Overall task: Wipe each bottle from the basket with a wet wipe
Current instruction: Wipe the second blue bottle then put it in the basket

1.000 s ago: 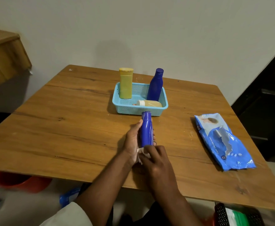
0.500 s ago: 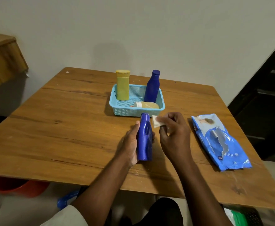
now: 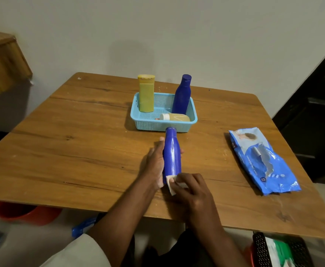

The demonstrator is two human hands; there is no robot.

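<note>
Four bottles in all: two blue bottles, one (image 3: 172, 154) held at 6 o'clock of the basket (image 3: 193, 120) and one (image 3: 181, 97) standing inside at 3 o'clock; one yellow bottle (image 3: 146, 93) at 9 o'clock; one small tan bottle (image 3: 176, 117) lying down. One basket, one wet wipe (image 3: 170, 183), one wipes pack (image 3: 263, 160).

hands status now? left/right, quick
Left hand: closed around the blue bottle, cap pointing away from the person.
Right hand: pinching the wet wipe against the bottle's base end.

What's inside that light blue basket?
The basket holds a yellow bottle and a blue bottle standing, and a small white-capped bottle lying down. Its front wall hides the floor.
</note>
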